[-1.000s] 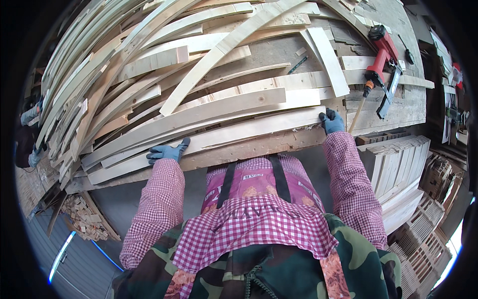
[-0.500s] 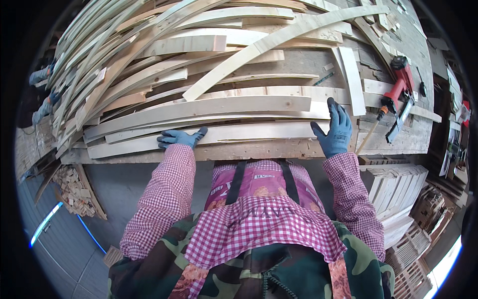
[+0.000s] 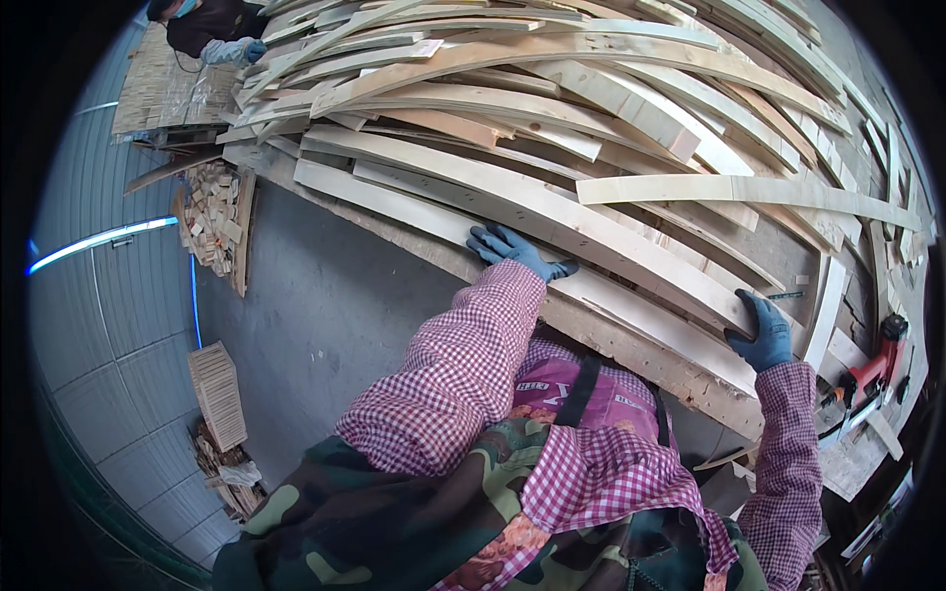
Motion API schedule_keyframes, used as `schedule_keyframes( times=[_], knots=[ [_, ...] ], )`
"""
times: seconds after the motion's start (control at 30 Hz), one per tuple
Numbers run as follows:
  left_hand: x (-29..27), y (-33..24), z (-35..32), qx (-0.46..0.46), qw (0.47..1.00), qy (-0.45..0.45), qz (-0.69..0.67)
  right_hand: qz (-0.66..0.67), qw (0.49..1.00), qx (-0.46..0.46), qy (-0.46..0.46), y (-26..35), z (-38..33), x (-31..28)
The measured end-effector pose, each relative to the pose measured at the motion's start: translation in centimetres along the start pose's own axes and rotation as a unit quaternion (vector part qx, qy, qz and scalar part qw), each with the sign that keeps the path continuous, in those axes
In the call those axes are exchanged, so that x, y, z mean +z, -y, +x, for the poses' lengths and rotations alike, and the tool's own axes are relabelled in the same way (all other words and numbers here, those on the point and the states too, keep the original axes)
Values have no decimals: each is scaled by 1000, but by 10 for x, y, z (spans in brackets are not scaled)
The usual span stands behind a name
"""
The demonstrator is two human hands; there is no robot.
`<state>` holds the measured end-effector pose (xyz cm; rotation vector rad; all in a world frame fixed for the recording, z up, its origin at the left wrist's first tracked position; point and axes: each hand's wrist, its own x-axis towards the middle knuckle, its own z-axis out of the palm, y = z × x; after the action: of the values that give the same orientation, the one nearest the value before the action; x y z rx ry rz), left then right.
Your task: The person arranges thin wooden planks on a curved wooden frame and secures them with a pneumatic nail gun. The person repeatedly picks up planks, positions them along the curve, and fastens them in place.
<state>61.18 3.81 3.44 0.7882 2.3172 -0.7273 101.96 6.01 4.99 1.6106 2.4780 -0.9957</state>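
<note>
Lying along the near bench edge: one pale front board (image 3: 394,204), long and slim, its near side close to the rim and roughly parallel to it. Just beyond it, one raised board (image 3: 591,231), long, running in the same direction.

Left hand (image 3: 517,254), blue-gloved: laid on the front board about midway along, fingers spread and thumb out, clasping nothing visible.

Right hand (image 3: 762,335), blue-gloved: at the right end of the raised board, partly open, spanning its width, forefinger toward the far edge, thumb toward the near one; whether it squeezes cannot be told.

Workbench (image 3: 641,340): rough wooden front rim, a bare strip showing between the front board and the drop, near the wearer's apron.

Board pile (image 3: 443,89): crowded, overlapping lengths at mixed angles, leaving little open room beyond the raised board. One crossing board (image 3: 749,190) lies slantwise over it.

Short white board (image 3: 825,310): set crosswise, just right of the right hand.

Red nail gun (image 3: 880,369): on the bench, farther right.

Grey floor (image 3: 305,276): open room left of the wearer, reaching to an offcut heap (image 3: 212,217) and a slatted stack (image 3: 219,394).

Co-worker (image 3: 212,30): at the far left end of the pile, well apart.
</note>
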Motion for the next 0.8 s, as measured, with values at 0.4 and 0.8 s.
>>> schedule_keyframes(
  times=[0.4,0.8],
  knots=[
    [-6,11,-8,26,999,-18,-41,146,988,-42,32,33,54,-148],
    [-6,8,-8,56,996,-5,-69,-318,904,-132,-255,27,18,-171]
  ],
)
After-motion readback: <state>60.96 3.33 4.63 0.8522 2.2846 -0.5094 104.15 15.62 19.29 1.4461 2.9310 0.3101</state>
